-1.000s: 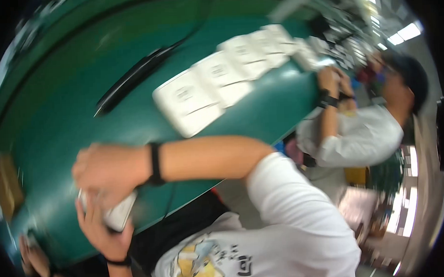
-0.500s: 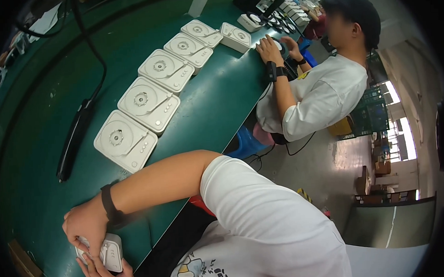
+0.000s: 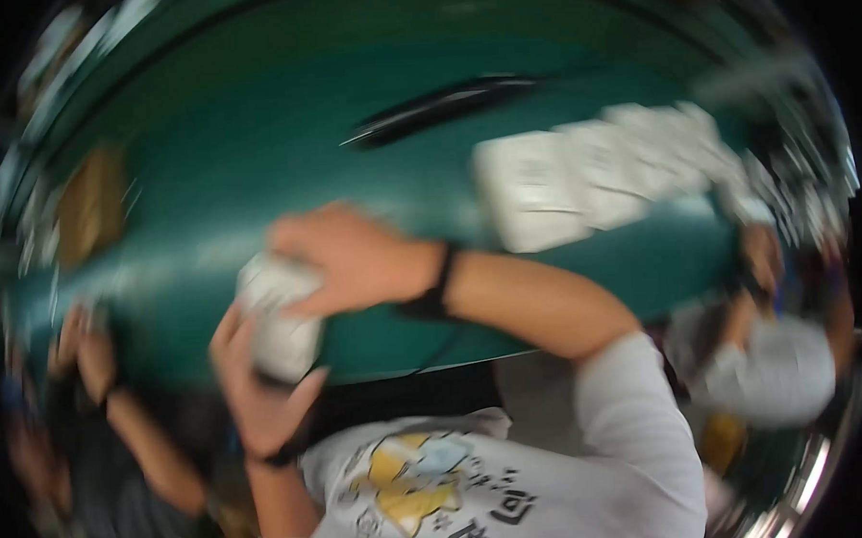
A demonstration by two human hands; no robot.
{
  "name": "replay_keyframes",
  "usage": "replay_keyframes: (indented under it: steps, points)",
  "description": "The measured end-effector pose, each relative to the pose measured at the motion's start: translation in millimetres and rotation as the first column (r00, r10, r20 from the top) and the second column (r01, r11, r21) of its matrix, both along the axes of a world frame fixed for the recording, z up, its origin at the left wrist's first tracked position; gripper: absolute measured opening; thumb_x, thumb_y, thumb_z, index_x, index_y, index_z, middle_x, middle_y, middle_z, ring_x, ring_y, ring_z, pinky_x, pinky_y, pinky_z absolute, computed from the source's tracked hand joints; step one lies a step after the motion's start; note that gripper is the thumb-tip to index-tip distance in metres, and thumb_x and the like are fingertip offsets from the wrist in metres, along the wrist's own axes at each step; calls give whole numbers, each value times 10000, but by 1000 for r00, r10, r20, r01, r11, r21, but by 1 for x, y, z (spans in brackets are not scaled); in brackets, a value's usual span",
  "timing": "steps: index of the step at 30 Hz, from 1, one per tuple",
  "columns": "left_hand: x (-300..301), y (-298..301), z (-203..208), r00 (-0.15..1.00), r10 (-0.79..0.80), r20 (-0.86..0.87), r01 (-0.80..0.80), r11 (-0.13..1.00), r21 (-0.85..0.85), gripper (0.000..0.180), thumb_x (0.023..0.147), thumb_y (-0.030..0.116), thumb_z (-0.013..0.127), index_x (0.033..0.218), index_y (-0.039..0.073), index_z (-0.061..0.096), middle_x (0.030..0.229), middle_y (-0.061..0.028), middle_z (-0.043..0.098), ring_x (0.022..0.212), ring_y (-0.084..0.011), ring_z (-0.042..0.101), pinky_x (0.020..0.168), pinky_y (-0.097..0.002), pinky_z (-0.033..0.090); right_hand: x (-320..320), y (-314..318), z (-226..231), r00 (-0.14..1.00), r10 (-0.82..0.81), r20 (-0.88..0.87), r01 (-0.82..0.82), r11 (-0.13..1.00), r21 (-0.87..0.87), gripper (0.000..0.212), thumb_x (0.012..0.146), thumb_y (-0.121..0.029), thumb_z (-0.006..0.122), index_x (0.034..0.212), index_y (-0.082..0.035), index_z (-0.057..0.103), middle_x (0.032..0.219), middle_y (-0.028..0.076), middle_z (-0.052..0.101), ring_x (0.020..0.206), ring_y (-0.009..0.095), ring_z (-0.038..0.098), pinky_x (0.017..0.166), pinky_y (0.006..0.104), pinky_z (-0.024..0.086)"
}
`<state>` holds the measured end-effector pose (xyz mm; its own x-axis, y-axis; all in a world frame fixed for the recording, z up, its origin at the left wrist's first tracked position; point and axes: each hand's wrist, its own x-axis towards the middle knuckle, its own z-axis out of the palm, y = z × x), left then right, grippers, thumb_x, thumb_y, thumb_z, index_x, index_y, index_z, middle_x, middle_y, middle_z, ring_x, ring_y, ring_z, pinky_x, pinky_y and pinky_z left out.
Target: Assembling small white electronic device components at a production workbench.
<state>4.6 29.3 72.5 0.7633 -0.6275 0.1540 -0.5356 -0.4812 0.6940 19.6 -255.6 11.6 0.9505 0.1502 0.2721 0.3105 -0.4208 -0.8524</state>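
A white record-player-shaped device (image 3: 285,338) is between my two hands near the table's front edge, left of the middle. My left hand (image 3: 263,396) is closed around its near left side, with the thumb at its near end. From the right, my right hand (image 3: 354,258) lies over its far end, fingers bent onto it. Motion blur smears the fingers, and the right hand hides part of the top. Several more of these white devices (image 3: 533,189) stand in a row on the green table (image 3: 409,198) to the right.
A black elongated tool (image 3: 443,108) with a cord lies behind my hands. At the far left sits a brown cardboard box (image 3: 92,207). A co-worker's hands (image 3: 88,351) are at the left table edge, and another person (image 3: 762,360) is at the right.
My view has swung to the left, so the device and my hands show nearer the middle. Both hands stay on the same device. The co-worker at the left has come into view.
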Motion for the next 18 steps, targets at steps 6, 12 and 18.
replay_keyframes:
  steps: [6, 12, 18]
  points:
    - [17, -1, 12, 997, 45, 60, -45, 999, 12, 717, 853, 188, 1018, 1517, 75, 770, 1660, -224, 672, 1525, -475, 636, 1302, -541, 509, -4, -13, 29, 986, 77, -147, -78, 997, -4, 451, 944, -325, 993, 1181, -71, 706, 792, 42, 689, 770, 194, 689, 761, 377, 551]
    - [29, -19, 8, 959, 54, 279, -63, 998, 22, 349, 869, 104, 960, 1204, 85, 865, 1441, -131, 819, 1377, -412, 752, 1137, -495, 619, -6, -11, 26, 992, 45, -120, -48, 999, -21, 328, 1005, -225, 943, 1178, -73, 709, 772, -21, 662, 754, 141, 612, 784, 324, 519]
    - [30, -39, 2, 903, 34, 429, -57, 998, 41, 187, 848, 27, 924, 970, 81, 794, 1284, -59, 877, 1247, -372, 820, 993, -467, 675, -7, -12, 26, 992, 44, -116, -49, 998, -35, 305, 1014, -215, 933, 1173, -76, 714, 777, -22, 669, 767, 130, 610, 789, 327, 517]
